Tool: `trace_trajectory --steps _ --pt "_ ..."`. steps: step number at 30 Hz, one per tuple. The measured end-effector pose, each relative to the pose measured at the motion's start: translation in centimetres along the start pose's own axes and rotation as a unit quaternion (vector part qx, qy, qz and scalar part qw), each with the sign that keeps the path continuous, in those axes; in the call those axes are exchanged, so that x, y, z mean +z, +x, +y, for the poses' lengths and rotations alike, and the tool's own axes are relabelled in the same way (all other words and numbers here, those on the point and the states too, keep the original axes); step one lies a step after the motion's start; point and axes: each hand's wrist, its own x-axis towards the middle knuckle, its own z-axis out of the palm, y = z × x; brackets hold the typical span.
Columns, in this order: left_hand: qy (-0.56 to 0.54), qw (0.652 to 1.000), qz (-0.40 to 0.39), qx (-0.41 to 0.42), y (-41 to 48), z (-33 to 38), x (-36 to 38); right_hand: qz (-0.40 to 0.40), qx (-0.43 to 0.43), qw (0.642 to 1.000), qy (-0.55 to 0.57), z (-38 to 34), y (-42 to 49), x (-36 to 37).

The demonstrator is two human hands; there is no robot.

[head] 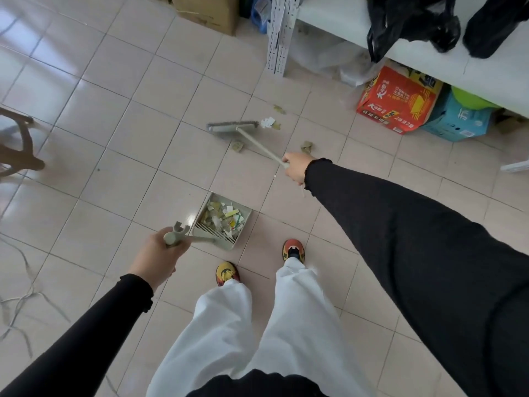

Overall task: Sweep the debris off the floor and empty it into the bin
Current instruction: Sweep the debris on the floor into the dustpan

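My right hand (296,169) grips the pale handle of a broom (233,128), whose grey head rests on the tiled floor ahead of me. Scraps of paper debris (269,122) lie by the head's right end, and more scraps (237,146) (306,146) lie on either side of the handle. My left hand (159,259) holds the top of the handle of a pale green dustpan (222,222). The pan sits on the floor in front of my feet and holds a heap of torn paper. No bin is in view.
A white shelf with black bags (412,22) runs along the right. Under it stand a red carton (399,100) and a blue box (458,121). A cardboard box (209,11) is at the back, a wooden chair leg (20,144) on the left, loose cables (20,299) lower left.
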Motion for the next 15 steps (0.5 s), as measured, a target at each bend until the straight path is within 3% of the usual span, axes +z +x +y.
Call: trace_trajectory --steps 4,9,12,15 --pt "0.014 1.0 0.019 0.012 -0.5 1.5 1.9 0.0 -0.038 0.99 -0.135 5.2 0.1 -1.4" --pt "0.033 0.999 0.033 0.007 -1.1 4.1 4.0 -0.046 -0.039 0.977 -0.204 15.1 -4.6 -4.9" --pt "0.049 0.998 0.042 0.014 -1.6 6.1 5.4 -0.056 -0.051 0.978 -0.196 19.3 -7.9 -8.1" --pt "0.051 0.997 0.051 0.012 -1.9 7.6 6.3 -0.049 -0.037 0.992 -0.107 22.9 -10.4 -9.7"
